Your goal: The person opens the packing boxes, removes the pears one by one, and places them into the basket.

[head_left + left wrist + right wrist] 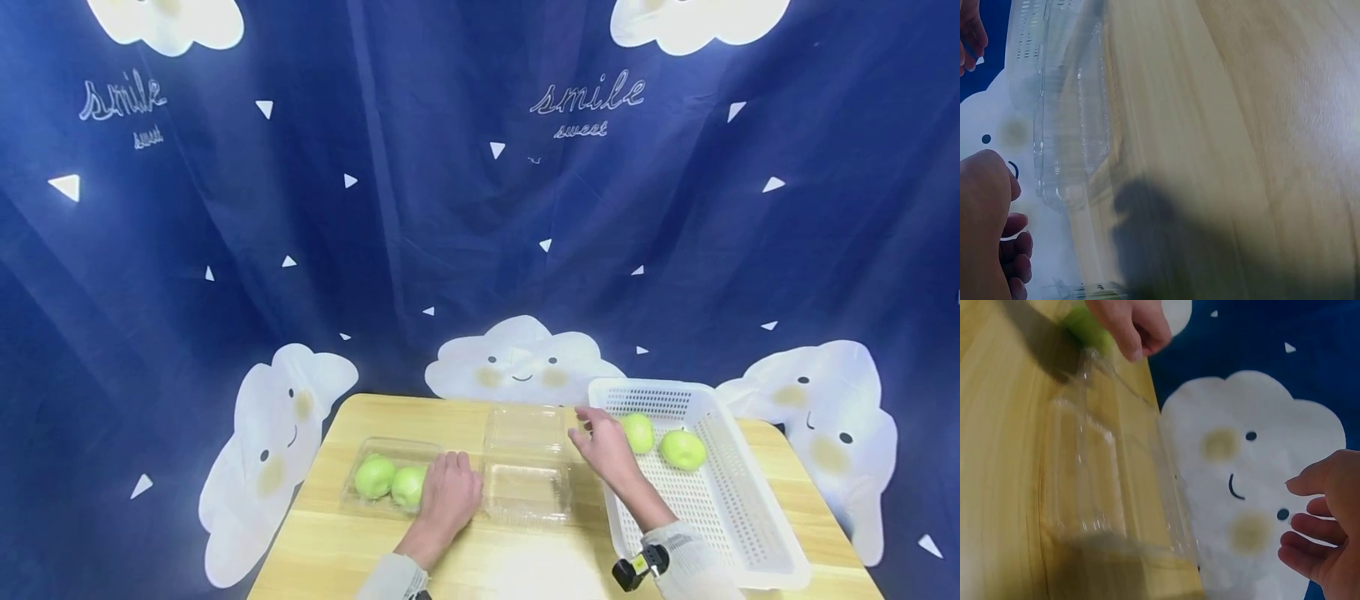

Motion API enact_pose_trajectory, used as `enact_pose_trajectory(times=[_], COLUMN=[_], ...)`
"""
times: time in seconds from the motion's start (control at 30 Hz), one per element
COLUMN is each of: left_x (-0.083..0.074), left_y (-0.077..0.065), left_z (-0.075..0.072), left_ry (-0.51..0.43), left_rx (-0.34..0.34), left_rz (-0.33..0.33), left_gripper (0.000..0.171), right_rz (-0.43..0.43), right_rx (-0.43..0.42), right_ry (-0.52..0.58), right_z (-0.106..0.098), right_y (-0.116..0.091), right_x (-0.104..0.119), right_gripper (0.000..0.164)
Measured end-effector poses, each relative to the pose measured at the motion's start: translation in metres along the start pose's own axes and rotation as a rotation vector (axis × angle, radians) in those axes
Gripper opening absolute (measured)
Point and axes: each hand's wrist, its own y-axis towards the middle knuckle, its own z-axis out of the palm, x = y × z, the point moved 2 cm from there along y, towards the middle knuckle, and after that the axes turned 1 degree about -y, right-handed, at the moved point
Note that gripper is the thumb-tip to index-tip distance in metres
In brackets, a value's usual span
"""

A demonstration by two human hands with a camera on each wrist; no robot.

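An opened clear plastic clamshell box (527,490) stands mid-table, its lid (525,428) folded back toward the curtain. To its left is another clear plastic box (356,456), holding a green apple (375,477) and a second green apple (407,486). My left hand (450,493), fingers loosely bent, is between the two boxes and hides the left one's right end; nothing shows in its grasp in the left wrist view. Beside the opened box's right edge, my right hand (606,446) is held with fingers spread and relaxed, gripping nothing. The right wrist view shows its palm (1341,531) bare.
On the right, a white perforated basket (750,508) holds a green apple (637,432) and another green apple (683,450) near its far end. Behind the wooden table (315,533) hangs a dark blue curtain (450,208) printed with clouds.
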Motion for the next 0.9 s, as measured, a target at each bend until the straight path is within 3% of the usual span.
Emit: enact_pose_trajectory(times=[0.13, 0.4, 0.63, 0.9], left_x=[0.003, 0.010, 0.025, 0.050], left_y=[0.003, 0.010, 0.013, 0.007], left_z=[-0.001, -0.009, -0.011, -0.012], left_ry=[-0.023, -0.057, -0.065, -0.033], left_rx=[0.021, -0.073, 0.011, 0.018], left_rz=[0.001, 0.033, 0.003, 0.039], left_gripper=[0.030, 0.027, 0.023, 0.022], right_rz=[-0.002, -0.027, -0.079, -0.190], right_rx=[0.015, 0.060, 0.104, 0.114], right_ry=[0.022, 0.025, 0.028, -0.037], right_z=[0.012, 0.037, 0.056, 0.079], right_y=[0.001, 0.000, -0.007, -0.018], right_x=[0.012, 0.038, 0.053, 0.073], right_gripper=[0.040, 0.037, 0.032, 0.028])
